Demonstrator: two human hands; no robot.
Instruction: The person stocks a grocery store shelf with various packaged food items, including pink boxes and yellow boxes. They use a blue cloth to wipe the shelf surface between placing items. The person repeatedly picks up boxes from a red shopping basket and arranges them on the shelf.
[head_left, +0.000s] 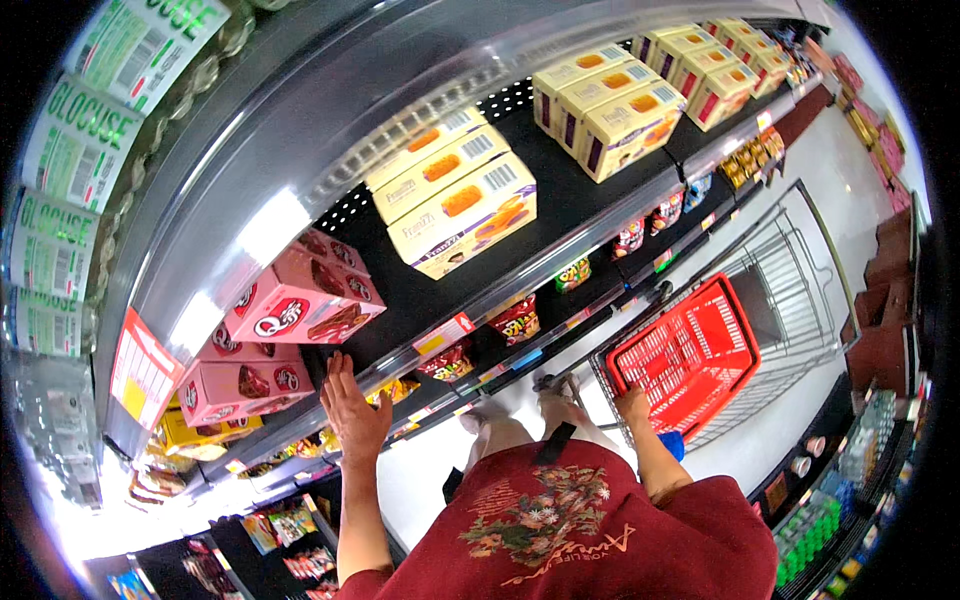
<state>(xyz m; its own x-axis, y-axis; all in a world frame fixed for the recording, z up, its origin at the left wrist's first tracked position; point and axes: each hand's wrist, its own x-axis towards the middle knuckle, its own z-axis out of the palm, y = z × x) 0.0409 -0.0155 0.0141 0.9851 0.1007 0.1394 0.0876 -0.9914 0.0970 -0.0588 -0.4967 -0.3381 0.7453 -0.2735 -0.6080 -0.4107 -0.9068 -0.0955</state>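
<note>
My left hand (351, 411) is raised at the front edge of the black shelf (442, 304), palm toward the shelf. Its thumb stands apart from the fingers and it holds nothing. Just beyond the fingertips are pink snack cartons (300, 300), stacked at the left end of the shelf. Farther along the same shelf stand cream Franzzi cartons (465, 217) in rows. My right hand (634, 405) is closed around the near rim of a red plastic basket (694, 352). That basket sits at a wire shopping cart (799, 300); part of the grip is hidden.
Bagged snacks (517, 319) lie on a lower shelf. Large clear containers with green-printed labels (82, 142) stand above left. A price tag (444, 334) hangs on the shelf edge. Bottles (810, 536) fill a rack at lower right. White floor (416, 480) shows around my feet.
</note>
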